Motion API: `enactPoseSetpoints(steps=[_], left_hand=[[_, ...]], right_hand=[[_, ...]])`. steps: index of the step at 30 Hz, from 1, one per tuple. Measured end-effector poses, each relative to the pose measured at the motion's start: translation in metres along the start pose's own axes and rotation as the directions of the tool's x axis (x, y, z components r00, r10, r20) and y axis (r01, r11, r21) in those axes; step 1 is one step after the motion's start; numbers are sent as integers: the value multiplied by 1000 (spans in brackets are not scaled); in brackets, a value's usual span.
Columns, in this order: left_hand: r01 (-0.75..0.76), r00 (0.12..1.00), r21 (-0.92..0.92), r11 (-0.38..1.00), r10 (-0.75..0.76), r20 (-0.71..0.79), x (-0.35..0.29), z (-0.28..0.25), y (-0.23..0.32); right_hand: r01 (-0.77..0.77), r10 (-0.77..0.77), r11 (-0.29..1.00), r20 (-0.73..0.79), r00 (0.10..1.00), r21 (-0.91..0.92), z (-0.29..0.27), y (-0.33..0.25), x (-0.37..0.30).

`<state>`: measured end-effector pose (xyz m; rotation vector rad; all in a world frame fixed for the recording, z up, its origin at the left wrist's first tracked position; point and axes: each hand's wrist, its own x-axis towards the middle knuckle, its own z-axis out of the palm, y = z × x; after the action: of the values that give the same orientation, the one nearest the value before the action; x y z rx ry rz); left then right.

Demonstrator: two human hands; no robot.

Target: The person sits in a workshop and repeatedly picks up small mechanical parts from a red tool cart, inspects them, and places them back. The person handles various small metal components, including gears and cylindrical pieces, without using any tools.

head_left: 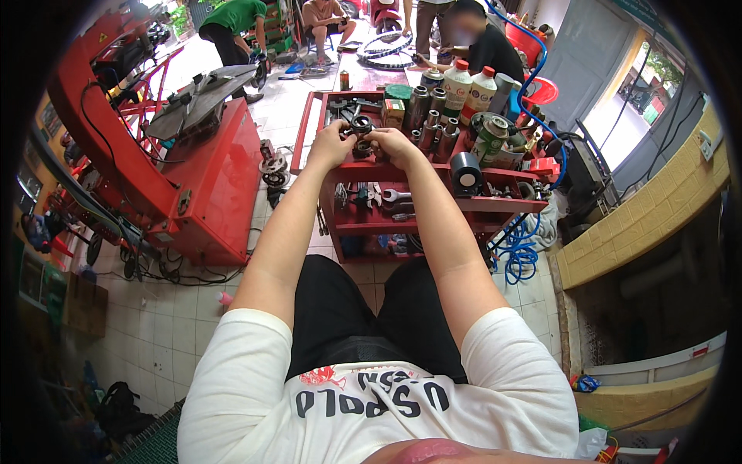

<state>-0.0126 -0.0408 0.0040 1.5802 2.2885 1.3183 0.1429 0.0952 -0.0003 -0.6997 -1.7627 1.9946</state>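
Above the top tray of a red tool cart (pixel 308 131), both my arms reach forward. A small dark ring-shaped metal part (pixel 361 124) is held between my hands; its exact kind is too small to make out. My left hand (pixel 331 145) grips its left side with fingers closed. On the other side, my right hand (pixel 394 146) pinches it with thumb and fingers, partly hidden from above. Metal tools (pixel 357 106) lie in the tray just beyond the hands. A small box (pixel 393 114) and tall metal sockets (pixel 418 107) stand close to my right hand.
White bottles with red caps (pixel 457 85), a green-and-white can (pixel 491 141) and a black cylinder (pixel 466 175) crowd the cart's right side. Wrenches (pixel 397 196) lie on its lower shelf. A red tyre-changing machine (pixel 209 185) stands left. A blue hose (pixel 522 255) coils at right. People work beyond.
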Motion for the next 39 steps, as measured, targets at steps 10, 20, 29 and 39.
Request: enactPoseSetpoints(steps=[10, 20, 29, 39], left_hand=[[18, 985, 11, 1000, -15, -173, -3, -3, 0], [48, 956, -13, 999, -49, -289, -2, -3, -9], [63, 960, 3, 998, -60, -273, 0, -2, -8], [53, 966, -25, 998, -58, -250, -2, -3, -8]], right_hand=[[193, -212, 977, -567, 796, -94, 9, 8, 15], [187, -779, 256, -87, 621, -948, -4, -12, -4], [-67, -605, 500, -403, 686, -864, -7, -8, -9], [-345, -250, 318, -429, 868, -883, -10, -6, -1]])
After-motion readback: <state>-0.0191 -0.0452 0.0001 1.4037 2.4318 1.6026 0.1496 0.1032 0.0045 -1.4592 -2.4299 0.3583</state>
